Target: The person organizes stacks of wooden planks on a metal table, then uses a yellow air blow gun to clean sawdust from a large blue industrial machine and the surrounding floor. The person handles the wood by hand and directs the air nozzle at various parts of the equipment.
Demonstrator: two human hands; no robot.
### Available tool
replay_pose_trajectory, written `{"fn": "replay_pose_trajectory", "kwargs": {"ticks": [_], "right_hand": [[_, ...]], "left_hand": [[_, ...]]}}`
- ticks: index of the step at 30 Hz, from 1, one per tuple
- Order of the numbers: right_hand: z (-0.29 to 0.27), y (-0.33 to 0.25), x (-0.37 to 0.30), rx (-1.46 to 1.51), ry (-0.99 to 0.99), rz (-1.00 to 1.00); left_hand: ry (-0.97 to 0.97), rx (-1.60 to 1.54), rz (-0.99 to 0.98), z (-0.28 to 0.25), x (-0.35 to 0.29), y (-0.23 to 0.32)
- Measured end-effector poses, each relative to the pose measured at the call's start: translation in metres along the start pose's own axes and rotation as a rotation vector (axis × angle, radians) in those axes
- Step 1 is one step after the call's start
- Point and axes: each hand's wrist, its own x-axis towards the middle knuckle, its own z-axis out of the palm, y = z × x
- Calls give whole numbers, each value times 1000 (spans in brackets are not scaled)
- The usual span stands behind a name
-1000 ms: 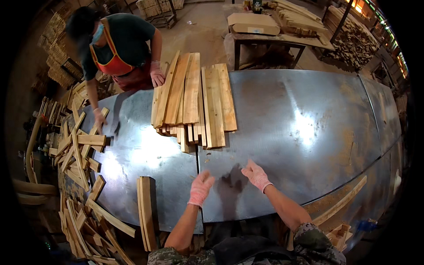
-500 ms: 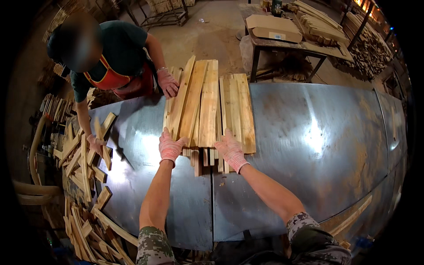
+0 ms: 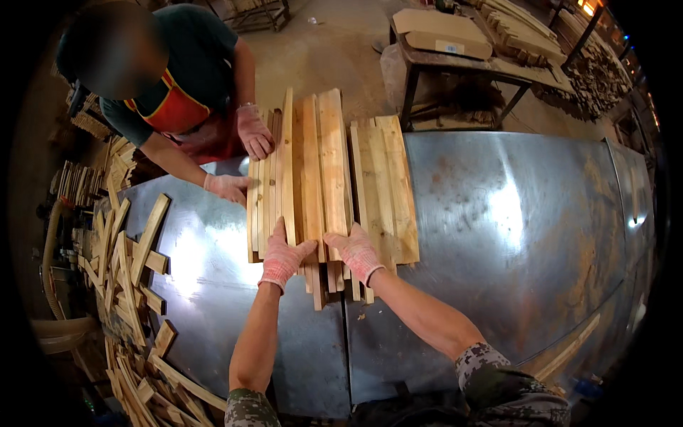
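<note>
A stack of pale wooden boards [image 3: 331, 156] lies lengthwise on the metal table, with shorter pieces jutting from beneath its near end. My left hand [image 3: 284, 257], in a pinkish knit glove, grips the near end of the middle boards from the left, thumb pointing inward. From the right, my right hand [image 3: 357, 252], gloved alike, closes on the same boards, thumb toward the left one. Some boards on the left of the stack stand on edge. To the right, a few flat boards [image 3: 384, 188] lie beyond a dark gap. The fingertips are partly hidden by the wood.
A co-worker in a red apron [image 3: 186, 114] stands at far left, gloved hands [image 3: 255, 133] against the stack's left side. Loose wood pieces [image 3: 135, 263] pile at the left of the metal table [image 3: 491, 235]. A bench with cardboard [image 3: 441, 32] stands behind.
My right hand has shifted left, closer to my left hand, onto the middle boards. The co-worker's lower hand has moved from the loose pile to the stack's left side, where boards now stand on edge.
</note>
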Motion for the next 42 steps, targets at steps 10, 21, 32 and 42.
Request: {"fn": "replay_pose_trajectory", "kwargs": {"ticks": [10, 21, 32, 42], "right_hand": [[-13, 12, 6, 68, -188, 79], [-23, 13, -139, -329, -256, -35], [2, 55, -232, -669, -279, -69], [8, 111, -210, 116, -325, -113]], "left_hand": [[17, 2, 16, 16, 4, -14], [-232, -848, 59, 44, -130, -58], [-257, -1002, -71, 67, -242, -109], [-221, -1150, -130, 73, -232, -153]]}}
